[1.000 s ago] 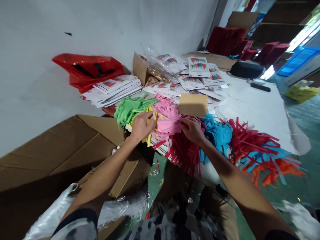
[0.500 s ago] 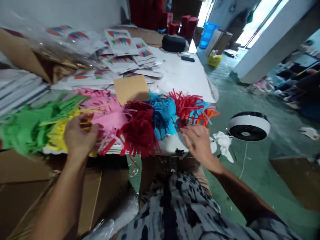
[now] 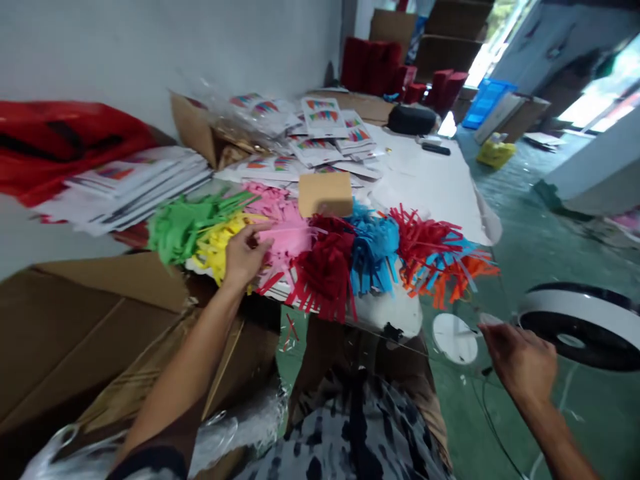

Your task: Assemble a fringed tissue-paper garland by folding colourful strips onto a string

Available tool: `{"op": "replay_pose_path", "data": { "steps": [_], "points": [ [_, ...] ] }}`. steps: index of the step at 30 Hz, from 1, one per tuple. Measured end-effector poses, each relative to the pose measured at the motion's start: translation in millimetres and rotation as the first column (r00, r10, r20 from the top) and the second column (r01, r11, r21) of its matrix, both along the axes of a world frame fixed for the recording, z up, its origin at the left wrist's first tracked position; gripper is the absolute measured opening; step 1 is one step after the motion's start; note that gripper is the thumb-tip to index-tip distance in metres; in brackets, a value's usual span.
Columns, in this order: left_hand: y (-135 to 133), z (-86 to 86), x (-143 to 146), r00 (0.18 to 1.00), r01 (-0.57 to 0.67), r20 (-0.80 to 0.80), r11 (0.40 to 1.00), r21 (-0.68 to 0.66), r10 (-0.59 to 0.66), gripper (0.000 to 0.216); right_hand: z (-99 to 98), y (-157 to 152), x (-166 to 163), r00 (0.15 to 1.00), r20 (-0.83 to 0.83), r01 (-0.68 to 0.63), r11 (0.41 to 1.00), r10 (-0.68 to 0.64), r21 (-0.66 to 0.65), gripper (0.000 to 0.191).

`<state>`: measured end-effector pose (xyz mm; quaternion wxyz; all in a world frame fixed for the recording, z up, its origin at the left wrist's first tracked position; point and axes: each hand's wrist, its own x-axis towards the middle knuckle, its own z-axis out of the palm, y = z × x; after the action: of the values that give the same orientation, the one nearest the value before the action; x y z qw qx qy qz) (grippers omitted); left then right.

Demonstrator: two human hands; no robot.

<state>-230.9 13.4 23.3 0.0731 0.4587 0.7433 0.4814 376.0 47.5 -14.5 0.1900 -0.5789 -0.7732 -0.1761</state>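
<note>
One weak hold is noted: the pink fringed paper (image 3: 293,237) at the desk (image 3: 430,183) front edge is gripped by the left hand (image 3: 244,255) alone, fingers pressed together on it. The right hand (image 3: 520,363), whose grip cannot be told, is held low beside the fan (image 3: 580,327), so strips could be dragged or blown onto the floor (image 3: 525,253).

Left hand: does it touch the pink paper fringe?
Touching. The head view shows the left hand lying on the pink paper fringe, fingertips pressed into its strips.
</note>
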Motion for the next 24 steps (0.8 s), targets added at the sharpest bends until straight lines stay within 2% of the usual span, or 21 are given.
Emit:
{"op": "replay_pose_path", "data": {
  "steps": [3, 6, 7, 9, 11, 12, 14, 17, 19, 21, 24],
  "points": [
    [-6.8, 1.9, 7.0, 0.982, 0.049, 0.175, 0.993, 0.105, -0.067, 0.044, 1.3, 9.0, -2.6, 0.994, -0.087, -0.061, 0.998, 0.061, 0.008, 0.038],
    [-12.9, 1.6, 12.5, 0.944, 0.08, 0.305, 0.984, 0.16, -0.126, 0.042, 12.7, 8.4, -20.4, 0.986, -0.141, -0.086, 0.996, 0.086, 0.006, 0.024],
    [-14.6, 1.5, 13.6, 0.93, 0.09, 0.338, 0.981, 0.172, -0.145, 0.041, 19.9, 7.1, -30.1, 0.989, -0.12, -0.085, 0.996, 0.087, 0.016, 0.022],
    [-17.5, 1.8, 14.7, 0.909, 0.107, 0.379, 0.975, 0.194, -0.176, 0.04, 39.3, 5.4, -56.1, 0.996, -0.039, -0.081, 0.995, 0.084, 0.064, 0.029],
    [-19.8, 2.5, 14.6, 0.899, 0.125, 0.388, 0.968, 0.218, -0.203, 0.037, 62.8, 8.0, -92.7, 0.991, -0.001, -0.136, 0.984, 0.137, 0.116, 0.032],
    [-20.8, 2.9, 14.5, 0.896, 0.137, 0.385, 0.963, 0.231, -0.22, 0.037, 74.4, 11.3, -115.7, 0.976, -0.021, -0.212, 0.968, 0.217, 0.134, 0.032],
    [-22.6, 3.4, 14.5, 0.895, 0.164, 0.37, 0.955, 0.246, -0.249, 0.036, 93.6, 21.4, -171.6, 0.885, -0.097, -0.446, 0.889, 0.455, 0.107, 0.032],
    [-25.4, 3.4, 15.4, 0.901, 0.184, 0.345, 0.953, 0.24, -0.261, 0.035, 106.0, 40.6, -272.2, 0.717, -0.172, -0.675, 0.734, 0.676, 0.07, 0.028],
    [-27.5, 3.0, 16.3, 0.899, 0.19, 0.35, 0.955, 0.228, -0.263, 0.035, 103.5, 52.4, -337.2, 0.619, -0.213, -0.771, 0.636, 0.756, 0.018, 0.021],
    [-29.7, 2.5, 16.7, 0.889, 0.201, 0.369, 0.955, 0.219, -0.271, 0.037, 96.6, 62.1, -389.2, 0.579, -0.207, -0.813, 0.578, 0.789, -0.07, 0.023],
    [-33.3, 1.8, 15.6, 0.898, 0.196, 0.344, 0.95, 0.245, -0.274, 0.039, 86.3, 72.8, -432.3, 0.551, -0.209, -0.834, 0.527, 0.808, -0.162, 0.025]
  ]
}}
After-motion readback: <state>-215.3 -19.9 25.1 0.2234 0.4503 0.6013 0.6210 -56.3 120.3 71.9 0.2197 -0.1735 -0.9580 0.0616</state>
